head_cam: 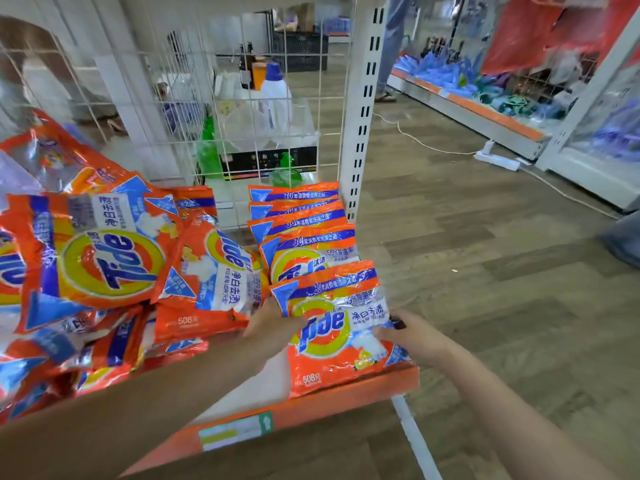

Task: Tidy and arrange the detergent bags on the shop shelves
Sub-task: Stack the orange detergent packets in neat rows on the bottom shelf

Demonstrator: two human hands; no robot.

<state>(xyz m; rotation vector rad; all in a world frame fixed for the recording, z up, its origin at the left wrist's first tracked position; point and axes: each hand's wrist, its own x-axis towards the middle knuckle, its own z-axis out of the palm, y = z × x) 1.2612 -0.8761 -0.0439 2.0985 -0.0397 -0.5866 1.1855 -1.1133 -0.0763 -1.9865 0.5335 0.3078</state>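
The shelf point(346, 398), white on top with an orange front lip, carries orange Tide detergent bags in two groups. At its right end a neat row of bags point(298, 216) leans back in overlapping order toward the wire mesh back panel point(242, 98); to the left, a loose pile of bags point(93, 258) lies tumbled at odd angles, some face up and some turned sideways. The front bag point(337, 332) of the neat row stands at the shelf's right front corner, its lower edge near the orange lip. The left hand point(273, 325) reaches over the shelf and touches that bag's left edge; its fingers are hidden behind the bag, so their hold cannot be told. The right hand point(410, 336) pinches the bag's right edge, thumb on the printed face.
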